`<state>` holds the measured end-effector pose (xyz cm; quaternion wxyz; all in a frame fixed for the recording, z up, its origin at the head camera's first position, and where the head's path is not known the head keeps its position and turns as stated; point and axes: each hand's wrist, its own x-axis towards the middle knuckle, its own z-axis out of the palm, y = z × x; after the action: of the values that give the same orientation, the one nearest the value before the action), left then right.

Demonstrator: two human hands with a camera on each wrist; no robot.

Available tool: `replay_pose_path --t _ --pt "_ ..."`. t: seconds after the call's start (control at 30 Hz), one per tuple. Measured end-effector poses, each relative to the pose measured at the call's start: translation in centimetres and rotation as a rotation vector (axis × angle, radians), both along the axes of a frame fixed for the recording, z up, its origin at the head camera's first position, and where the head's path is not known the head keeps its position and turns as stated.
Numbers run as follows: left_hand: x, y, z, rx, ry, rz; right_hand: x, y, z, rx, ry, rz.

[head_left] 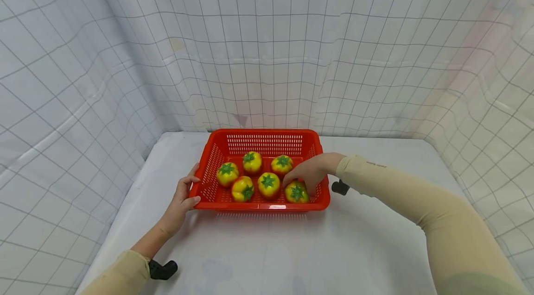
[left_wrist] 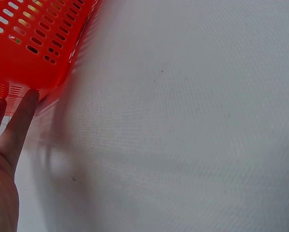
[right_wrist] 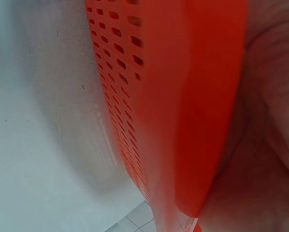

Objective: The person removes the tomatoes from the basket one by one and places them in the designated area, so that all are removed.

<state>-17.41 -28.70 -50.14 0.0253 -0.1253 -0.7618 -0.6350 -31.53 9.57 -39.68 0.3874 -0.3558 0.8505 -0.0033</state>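
A red plastic basket [head_left: 273,206] holds several yellow-and-red bell peppers with green star-shaped tops. My left hand [head_left: 183,193] holds its left end, the thumb on the rim near the front corner. In the left wrist view, two fingers of that hand [left_wrist: 18,123] reach up to the basket's slotted outer wall [left_wrist: 42,58]. Over the basket's right rim, my right hand [head_left: 310,172] reaches in and grips the front right pepper [head_left: 297,192], fingers and thumb on either side of it. The right wrist view shows my palm [right_wrist: 275,121] beside the basket wall [right_wrist: 207,72], which hides the pepper.
Beside the gripped pepper lies another one [head_left: 269,185], with a further pepper [head_left: 282,164] behind it. The white table [head_left: 267,253] carries the basket near its back edge. Grid-patterned white curtains [head_left: 271,54] enclose the back and both sides. Black wrist devices [head_left: 163,269] sit at both sleeves.
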Motion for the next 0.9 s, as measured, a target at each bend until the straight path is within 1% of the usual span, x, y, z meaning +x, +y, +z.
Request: replay_pose_path --t 0.3,0.6,0.77,0.9 --pt "0.1 0.0 0.0 -0.011 0.000 0.001 -0.2 0.1 0.1 -0.024 -0.005 0.020" --pt "0.2 0.2 0.3 -0.010 0.009 0.003 0.0 0.4 0.8 -0.051 -0.007 0.003" --pt "0.2 0.2 0.1 0.000 0.022 -0.001 0.0 0.9 1.3 -0.107 -0.003 0.009" --pt "0.1 0.1 -0.1 -0.002 0.031 0.000 -0.1 1.6 2.0 -0.172 -0.013 -0.027"
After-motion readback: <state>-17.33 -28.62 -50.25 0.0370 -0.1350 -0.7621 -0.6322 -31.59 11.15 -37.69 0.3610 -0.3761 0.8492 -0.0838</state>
